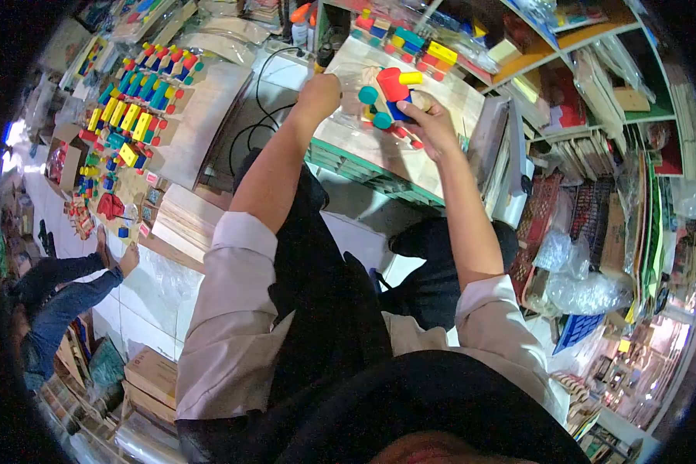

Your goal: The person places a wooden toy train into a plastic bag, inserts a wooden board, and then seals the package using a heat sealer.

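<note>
My right hand (pixel 431 127) grips a toy train engine (pixel 395 89) by its blue block, thumb against the side. The engine has a red body, a yellow chimney and green round wheels. My left hand (pixel 319 97) is a fist at the left edge of the small worktable (pixel 348 143). Above that fist juts a tool with a dark end and a tan part (pixel 324 60); I cannot tell its kind. Several small red pieces (pixel 407 139) lie just below the engine. Finished-looking toy train cars (pixel 417 46) line the back of the worktable.
Rows of coloured toy train cars (pixel 135 116) cover a board on the left. A black cable (pixel 264 97) loops between the two work surfaces. Glue bottles (pixel 301 29) stand behind. Packed shelves (pixel 572 62) rise at the right. Another person's legs (pixel 69 286) show at the far left.
</note>
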Tool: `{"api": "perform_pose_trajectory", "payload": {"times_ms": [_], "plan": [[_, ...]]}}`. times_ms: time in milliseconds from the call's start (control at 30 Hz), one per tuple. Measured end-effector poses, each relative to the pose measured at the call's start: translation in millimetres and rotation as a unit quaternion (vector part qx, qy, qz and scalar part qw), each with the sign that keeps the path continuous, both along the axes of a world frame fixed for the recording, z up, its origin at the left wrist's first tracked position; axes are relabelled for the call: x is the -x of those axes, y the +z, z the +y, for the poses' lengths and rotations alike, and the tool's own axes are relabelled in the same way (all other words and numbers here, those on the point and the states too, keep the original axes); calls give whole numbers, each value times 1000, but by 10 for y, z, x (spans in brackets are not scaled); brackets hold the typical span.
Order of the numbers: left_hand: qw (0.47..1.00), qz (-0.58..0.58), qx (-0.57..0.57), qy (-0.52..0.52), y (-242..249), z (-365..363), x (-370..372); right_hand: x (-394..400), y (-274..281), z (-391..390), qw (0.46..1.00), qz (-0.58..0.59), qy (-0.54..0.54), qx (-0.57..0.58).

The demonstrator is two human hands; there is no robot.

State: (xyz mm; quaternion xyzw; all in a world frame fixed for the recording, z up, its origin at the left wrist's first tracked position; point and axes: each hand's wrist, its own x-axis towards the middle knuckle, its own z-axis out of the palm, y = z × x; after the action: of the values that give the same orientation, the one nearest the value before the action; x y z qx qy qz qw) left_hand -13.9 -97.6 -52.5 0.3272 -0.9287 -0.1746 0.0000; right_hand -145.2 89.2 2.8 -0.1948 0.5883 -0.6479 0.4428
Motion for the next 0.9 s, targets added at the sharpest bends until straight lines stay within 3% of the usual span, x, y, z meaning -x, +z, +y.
{"api": "perform_pose_trajectory", "payload": {"times_ms": [100,167,267,333,367,433,467,533,633,700,767,833,900], "plan": [[992,108,-67,10,76,-85,-71,-160,-313,-238,988,-137,-24,62],[971,208,-113,-4,81,-85,-120,-226,-529,-406,986,-143,-47,74],[984,136,-116,11,82,-163,-90,-232,-731,-497,995,-87,-27,44],[974,188,-119,26,65,-163,-125,-225,-854,-544,997,58,-58,6],[962,242,-121,40,67,-159,-140,-210,-923,-564,997,58,-58,6],[960,246,-129,38,140,-120,-135,-213,-940,-602,966,246,-80,12],[958,249,-139,36,179,-96,-140,-233,-890,-593,966,246,-80,11],[948,289,-124,47,102,-113,-100,-266,-754,-562,900,432,-50,-38],[930,345,-117,53,68,-92,-67,-229,-653,-605,853,517,5,-76],[923,361,-126,49,150,-56,-66,-104,-729,-733,851,519,28,-73],[909,380,-170,14,167,-35,-55,-51,-675,-834,800,590,76,-85],[914,373,-157,-23,128,-36,-30,-14,-654,-956,809,570,87,-118],[917,366,-143,-61,89,-53,2,15,-667,-1077,698,675,134,-197]]}}
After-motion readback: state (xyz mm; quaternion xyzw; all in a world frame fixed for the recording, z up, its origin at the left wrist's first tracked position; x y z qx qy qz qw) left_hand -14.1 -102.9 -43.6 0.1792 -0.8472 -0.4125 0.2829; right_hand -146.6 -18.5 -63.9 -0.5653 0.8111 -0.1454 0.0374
